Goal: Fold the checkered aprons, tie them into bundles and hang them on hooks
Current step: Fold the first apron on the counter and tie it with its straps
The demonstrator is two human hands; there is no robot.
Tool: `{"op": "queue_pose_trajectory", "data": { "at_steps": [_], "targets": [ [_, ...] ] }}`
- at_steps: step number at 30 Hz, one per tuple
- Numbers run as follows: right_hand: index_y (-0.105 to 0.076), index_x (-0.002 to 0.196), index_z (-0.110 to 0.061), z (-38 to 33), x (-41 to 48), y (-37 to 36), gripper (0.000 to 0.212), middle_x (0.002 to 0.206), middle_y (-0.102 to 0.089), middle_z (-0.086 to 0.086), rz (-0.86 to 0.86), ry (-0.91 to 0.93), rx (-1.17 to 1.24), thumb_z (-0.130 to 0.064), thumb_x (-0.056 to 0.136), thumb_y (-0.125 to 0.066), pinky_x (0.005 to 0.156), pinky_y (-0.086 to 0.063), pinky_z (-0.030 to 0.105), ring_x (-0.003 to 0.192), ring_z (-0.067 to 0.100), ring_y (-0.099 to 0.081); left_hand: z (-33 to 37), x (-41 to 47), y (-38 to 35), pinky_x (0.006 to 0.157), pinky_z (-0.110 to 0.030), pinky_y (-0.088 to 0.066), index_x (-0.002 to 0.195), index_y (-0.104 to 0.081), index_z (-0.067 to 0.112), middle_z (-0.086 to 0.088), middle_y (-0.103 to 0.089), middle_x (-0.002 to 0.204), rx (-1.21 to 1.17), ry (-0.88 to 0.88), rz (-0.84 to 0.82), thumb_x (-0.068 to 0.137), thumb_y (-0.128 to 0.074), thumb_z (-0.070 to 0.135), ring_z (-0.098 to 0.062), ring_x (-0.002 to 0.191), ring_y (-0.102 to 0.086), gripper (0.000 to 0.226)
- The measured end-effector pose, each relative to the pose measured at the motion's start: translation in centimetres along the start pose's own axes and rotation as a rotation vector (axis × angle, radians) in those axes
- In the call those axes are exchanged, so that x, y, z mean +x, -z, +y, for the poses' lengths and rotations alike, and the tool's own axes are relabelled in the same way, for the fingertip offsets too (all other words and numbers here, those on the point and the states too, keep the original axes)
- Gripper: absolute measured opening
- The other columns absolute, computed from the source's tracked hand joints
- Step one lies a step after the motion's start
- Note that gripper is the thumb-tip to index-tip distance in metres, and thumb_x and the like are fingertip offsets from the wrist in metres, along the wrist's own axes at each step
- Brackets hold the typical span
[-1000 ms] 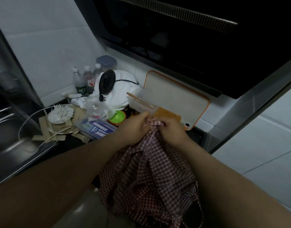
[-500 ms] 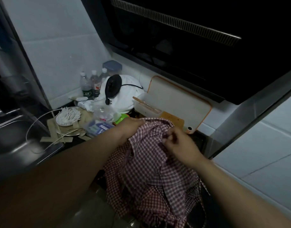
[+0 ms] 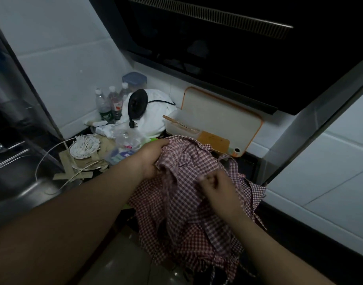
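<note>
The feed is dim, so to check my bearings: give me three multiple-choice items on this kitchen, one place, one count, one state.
1. Where is the cutting board? A leaning on the wall; B in the sink; C on the floor.
2. How many capped bottles stand by the wall? A one; B three; C five.
3. The apron is: A on a hook; B crumpled, unfolded; C tied up.
Answers: A, it leans on the wall; B, three caps show; B, left hand and right hand hold it bunched.
</note>
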State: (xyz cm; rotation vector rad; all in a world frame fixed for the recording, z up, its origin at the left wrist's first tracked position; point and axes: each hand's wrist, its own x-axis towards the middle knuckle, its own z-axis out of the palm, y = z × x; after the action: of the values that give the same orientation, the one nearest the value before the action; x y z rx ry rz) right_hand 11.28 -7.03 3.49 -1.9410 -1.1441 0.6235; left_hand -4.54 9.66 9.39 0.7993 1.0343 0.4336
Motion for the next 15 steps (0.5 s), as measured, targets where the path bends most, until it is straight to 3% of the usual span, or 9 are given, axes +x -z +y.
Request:
{"op": "queue_pose_trajectory", "data": {
  "at_steps": [3,5,7,8,12,15],
  "targets": [
    [-0.056,0.114,-0.036,-4.2,-1.8,-1.5,0.036,0.098,-0.065,-0.013,-0.217,0.109,0.094,-0.060,0.090,-0.067,0.077,-0.054,0.028,0.086,0.003,-0.063,0.7,-0.7,-1.4,0.052,-0.030,-0.060,0.103,-0.073,0.004,-0.010,-0.079,0.084,-0.062,-0.038,-0.021,0.109,-0.047,0.024,-0.020,0.063,-0.076,0.033],
    [-0.062,0.105,-0.030,-6.1,-1.8,-2.1,0.019,0.091,-0.066,-0.015,-0.207,0.160,0.054,-0.048,0.098,-0.064,0.073,-0.051,0.029,0.080,-0.005,-0.061,1.1,-0.9,-2.2,0.059,-0.033,-0.063,0.118,-0.071,0.004,-0.012,-0.080,0.096,-0.094,-0.090,-0.032,0.108,-0.049,0.023,-0.021,0.075,-0.077,0.030],
    [-0.056,0.077,-0.021,-7.0,-0.9,-1.6,0.031,0.067,-0.058,-0.010,-0.089,0.094,0.093,-0.035,0.104,-0.059,0.061,-0.040,0.032,0.059,0.001,-0.051,1.2,-1.3,-2.8,0.072,-0.036,-0.065,0.127,-0.067,0.006,-0.013,-0.078,0.112,-0.070,-0.176,-0.048,0.108,-0.052,0.028,-0.025,0.093,-0.077,0.033],
    [-0.053,0.072,-0.020,-6.9,-0.2,-1.1,0.035,0.061,-0.058,-0.009,-0.065,0.044,0.139,-0.032,0.105,-0.060,0.059,-0.039,0.031,0.054,0.003,-0.051,0.9,-1.8,-3.1,0.075,-0.035,-0.064,0.128,-0.066,0.008,-0.012,-0.077,0.115,-0.016,-0.253,-0.033,0.107,-0.055,0.034,-0.025,0.096,-0.076,0.035],
    [-0.066,0.090,-0.007,-7.0,0.0,0.7,0.039,0.079,-0.074,0.001,-0.063,-0.008,0.261,-0.046,0.097,-0.066,0.067,-0.055,0.040,0.072,0.021,-0.069,-3.0,-5.4,-3.4,0.074,-0.029,-0.053,0.111,-0.060,0.015,-0.001,-0.070,0.096,0.393,-0.597,0.033,0.097,-0.069,0.049,-0.011,0.083,-0.067,0.038],
    [-0.062,0.086,-0.009,-7.4,-1.5,1.6,0.033,0.070,-0.069,-0.001,-0.121,-0.046,0.315,-0.037,0.103,-0.061,0.061,-0.051,0.028,0.068,0.016,-0.063,-5.4,-8.1,-3.0,0.085,-0.022,-0.057,0.118,-0.061,0.025,0.006,-0.073,0.110,0.592,-0.526,-0.210,0.095,-0.071,0.050,0.000,0.097,-0.071,0.036]
  ]
}}
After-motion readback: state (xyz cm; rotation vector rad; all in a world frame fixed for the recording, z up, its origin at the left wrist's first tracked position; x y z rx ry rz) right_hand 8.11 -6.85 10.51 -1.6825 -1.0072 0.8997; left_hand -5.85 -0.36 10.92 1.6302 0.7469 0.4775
